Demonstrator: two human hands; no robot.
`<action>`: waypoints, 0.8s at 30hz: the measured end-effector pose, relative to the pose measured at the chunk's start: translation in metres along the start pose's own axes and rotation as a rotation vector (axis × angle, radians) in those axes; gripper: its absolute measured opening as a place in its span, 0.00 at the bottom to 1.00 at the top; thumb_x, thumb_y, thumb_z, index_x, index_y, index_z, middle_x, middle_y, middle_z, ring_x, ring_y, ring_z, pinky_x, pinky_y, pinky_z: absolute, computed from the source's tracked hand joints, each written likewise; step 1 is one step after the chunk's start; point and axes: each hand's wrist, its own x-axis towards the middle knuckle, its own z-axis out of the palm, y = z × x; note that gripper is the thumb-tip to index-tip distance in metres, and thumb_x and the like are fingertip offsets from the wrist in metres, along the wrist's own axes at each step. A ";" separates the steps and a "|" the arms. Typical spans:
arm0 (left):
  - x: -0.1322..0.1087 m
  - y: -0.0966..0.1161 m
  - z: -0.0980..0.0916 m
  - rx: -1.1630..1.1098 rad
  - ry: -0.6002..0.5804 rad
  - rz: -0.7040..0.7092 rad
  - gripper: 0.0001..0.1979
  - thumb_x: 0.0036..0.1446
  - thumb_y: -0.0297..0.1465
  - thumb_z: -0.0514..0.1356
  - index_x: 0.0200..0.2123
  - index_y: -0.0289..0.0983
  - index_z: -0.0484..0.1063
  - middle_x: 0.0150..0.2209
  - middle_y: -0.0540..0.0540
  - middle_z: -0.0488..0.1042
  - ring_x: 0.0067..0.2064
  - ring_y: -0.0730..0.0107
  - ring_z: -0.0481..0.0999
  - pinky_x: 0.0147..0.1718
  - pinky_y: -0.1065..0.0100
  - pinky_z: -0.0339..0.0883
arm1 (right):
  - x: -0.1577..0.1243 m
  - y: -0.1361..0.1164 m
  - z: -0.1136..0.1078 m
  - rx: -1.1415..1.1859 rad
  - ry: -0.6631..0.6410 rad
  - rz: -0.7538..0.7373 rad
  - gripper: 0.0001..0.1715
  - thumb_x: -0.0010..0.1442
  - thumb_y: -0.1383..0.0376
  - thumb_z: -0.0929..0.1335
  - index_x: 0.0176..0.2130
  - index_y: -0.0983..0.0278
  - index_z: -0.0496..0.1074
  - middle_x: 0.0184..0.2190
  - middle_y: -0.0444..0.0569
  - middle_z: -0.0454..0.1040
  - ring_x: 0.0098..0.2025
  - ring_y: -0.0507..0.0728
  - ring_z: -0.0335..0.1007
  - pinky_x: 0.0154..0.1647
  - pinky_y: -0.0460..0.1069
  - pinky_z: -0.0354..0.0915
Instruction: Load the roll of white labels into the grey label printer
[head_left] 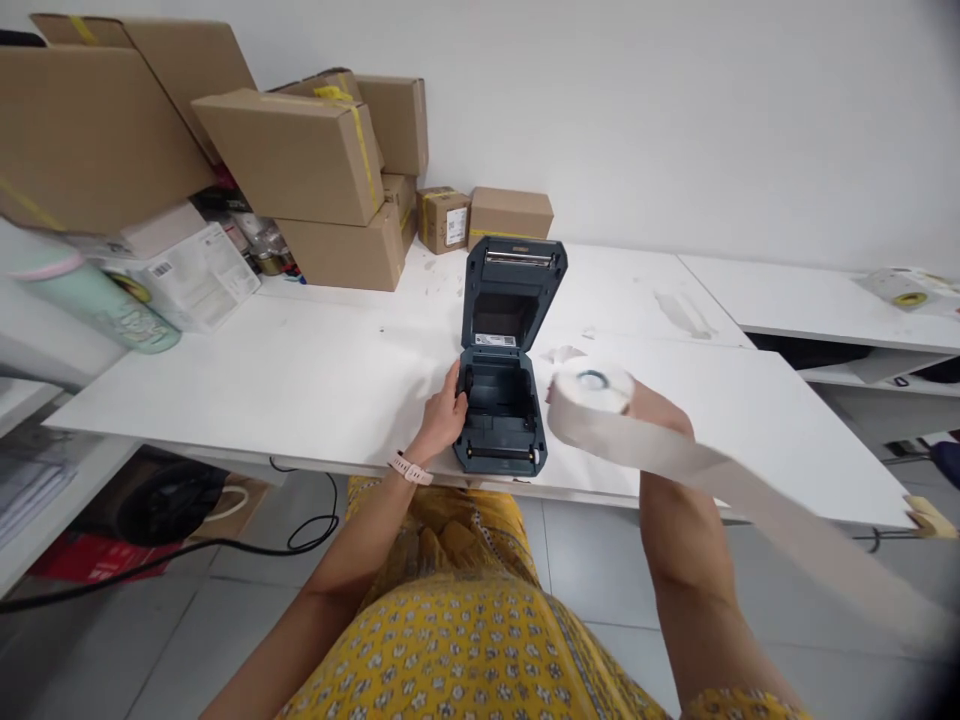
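Yellow clothing nearest; right hand, blurred, seemingly cups the roll; left of its fingers, left hand grips the printer.

A white worktop is spread beneath the left fingers. Just right of them, and held by them at its left side, a dark, open-lidded device is set near the front edge. Farther right, white scraps are scattered. Beyond the fingers, a small labelled box and a wider carton are placed side by side. Beyond and leftward, a large carton is set down; farther left, a white box and a mint-green bottle are carried. Well rightward, a clear-and-yellow roll is borne by an adjoining white surface.
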 end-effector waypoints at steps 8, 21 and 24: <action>0.000 0.001 0.001 -0.009 -0.008 -0.025 0.35 0.65 0.29 0.48 0.73 0.32 0.43 0.59 0.32 0.75 0.56 0.50 0.77 0.55 0.51 0.67 | 0.097 -0.053 0.021 -0.590 -0.342 0.146 0.37 0.45 0.52 0.77 0.52 0.60 0.71 0.49 0.52 0.78 0.47 0.66 0.75 0.45 0.56 0.68; 0.000 0.001 0.000 -0.012 -0.027 -0.013 0.35 0.67 0.31 0.46 0.74 0.30 0.40 0.50 0.32 0.79 0.52 0.52 0.79 0.53 0.54 0.68 | 0.130 -0.016 0.053 -0.852 -0.472 0.225 0.45 0.50 0.47 0.74 0.60 0.65 0.68 0.55 0.61 0.75 0.59 0.74 0.67 0.66 0.64 0.49; -0.001 0.002 0.000 -0.014 -0.018 -0.011 0.34 0.67 0.31 0.46 0.74 0.31 0.41 0.49 0.34 0.80 0.52 0.53 0.79 0.53 0.56 0.67 | 0.127 -0.012 0.058 -0.863 -0.432 0.235 0.47 0.53 0.48 0.73 0.63 0.68 0.65 0.57 0.64 0.73 0.61 0.73 0.66 0.68 0.65 0.45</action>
